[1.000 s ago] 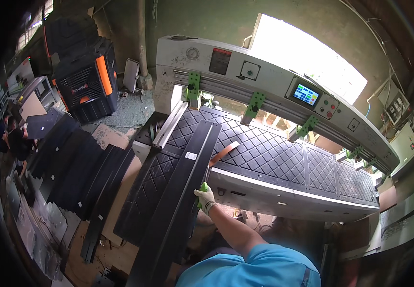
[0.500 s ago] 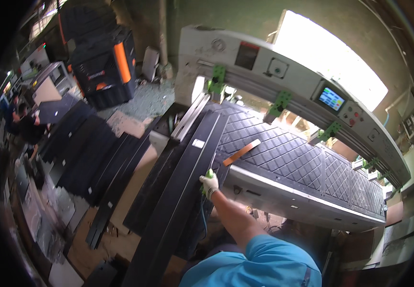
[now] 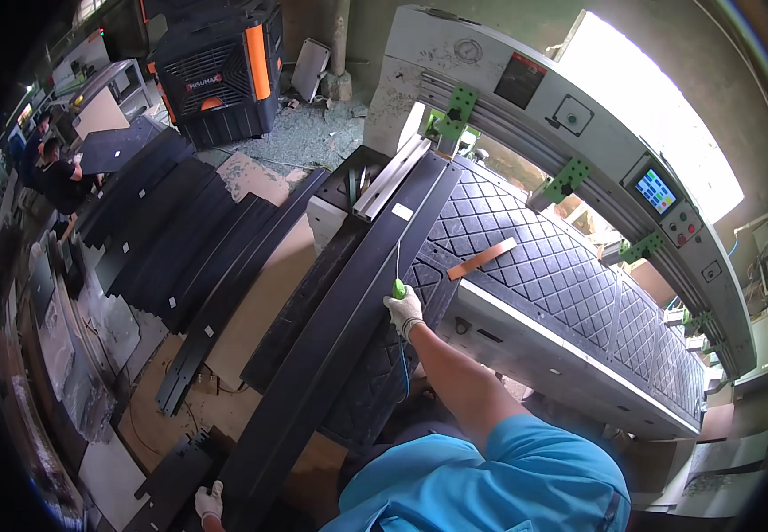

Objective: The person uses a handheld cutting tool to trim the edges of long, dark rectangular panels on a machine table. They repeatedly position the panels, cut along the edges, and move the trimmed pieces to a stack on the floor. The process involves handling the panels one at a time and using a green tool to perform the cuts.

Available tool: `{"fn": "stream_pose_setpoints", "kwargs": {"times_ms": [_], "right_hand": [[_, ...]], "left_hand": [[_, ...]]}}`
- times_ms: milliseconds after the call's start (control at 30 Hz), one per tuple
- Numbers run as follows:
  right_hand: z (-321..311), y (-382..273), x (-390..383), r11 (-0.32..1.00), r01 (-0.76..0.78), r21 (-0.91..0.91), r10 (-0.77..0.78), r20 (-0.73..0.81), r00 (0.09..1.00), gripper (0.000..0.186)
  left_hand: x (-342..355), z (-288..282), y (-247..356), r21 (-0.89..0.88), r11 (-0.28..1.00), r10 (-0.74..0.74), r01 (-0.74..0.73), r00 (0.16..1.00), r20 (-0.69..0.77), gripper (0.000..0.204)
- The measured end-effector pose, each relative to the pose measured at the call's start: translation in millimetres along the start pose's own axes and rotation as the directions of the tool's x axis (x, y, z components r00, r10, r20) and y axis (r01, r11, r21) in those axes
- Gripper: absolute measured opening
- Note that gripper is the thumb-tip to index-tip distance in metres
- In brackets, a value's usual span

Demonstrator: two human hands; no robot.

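My right hand (image 3: 404, 309), in a white glove, is closed round a green air blow gun (image 3: 399, 289) with a long thin nozzle. A blue hose (image 3: 403, 365) hangs below it. The nozzle lies over a long black panel (image 3: 339, 310) that slants from the machine down to the lower edge, with a white label (image 3: 401, 211) near its far end. At the lower left my left hand (image 3: 209, 501), also gloved, is beside the panel's near end with its fingers apart. Whether it touches the edge I cannot tell.
A grey machine beam (image 3: 570, 115) with green brackets (image 3: 564, 182) and a lit screen (image 3: 655, 191) spans a black ribbed bed (image 3: 534, 266). An orange-brown strip (image 3: 481, 259) lies there. Black panels (image 3: 167, 226) are stacked left, near a person (image 3: 60, 177). A black-orange cooler (image 3: 215, 80) stands behind.
My left hand has come into view at the lower left. The view has shifted, so the machine and panels sit further right and higher. The blow gun stays in my right hand.
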State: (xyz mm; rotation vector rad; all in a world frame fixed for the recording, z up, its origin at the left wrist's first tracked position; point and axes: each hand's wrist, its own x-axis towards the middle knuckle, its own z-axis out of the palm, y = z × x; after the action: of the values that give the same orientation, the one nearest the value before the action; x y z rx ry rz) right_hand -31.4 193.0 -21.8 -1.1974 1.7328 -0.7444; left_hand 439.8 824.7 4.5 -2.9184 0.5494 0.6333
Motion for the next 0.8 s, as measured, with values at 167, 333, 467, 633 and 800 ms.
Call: {"fn": "stream_pose_setpoints", "kwargs": {"times_ms": [167,333,467,633,800], "right_hand": [[7,15,37,0.985,0.12,-0.12,-0.126,-0.038,0.991,0.038],[-11,-38,14,1.0,-0.012,0.006,0.011,0.087,0.996,0.037],[-9,-41,17,0.996,-0.032,0.081,0.021,0.134,0.991,0.035],[-9,-13,38,1.0,0.012,0.009,-0.013,0.078,0.997,0.045],[-8,-22,32,0.984,0.151,-0.094,-0.15,0.018,0.988,0.045]], "left_hand": [[28,0,41,0.006,0.998,0.06,-0.06,0.998,0.005,0.084],[31,-14,53,-0.041,0.994,0.103,-0.1,0.992,0.078,0.089],[22,-21,64,-0.1,0.987,0.135,-0.123,0.982,0.132,0.083],[-44,-41,201,0.067,0.734,0.678,-0.676,0.722,-0.141,0.106],[-86,-33,335,0.209,0.663,0.731,-0.719,0.682,0.027,0.136]]}}
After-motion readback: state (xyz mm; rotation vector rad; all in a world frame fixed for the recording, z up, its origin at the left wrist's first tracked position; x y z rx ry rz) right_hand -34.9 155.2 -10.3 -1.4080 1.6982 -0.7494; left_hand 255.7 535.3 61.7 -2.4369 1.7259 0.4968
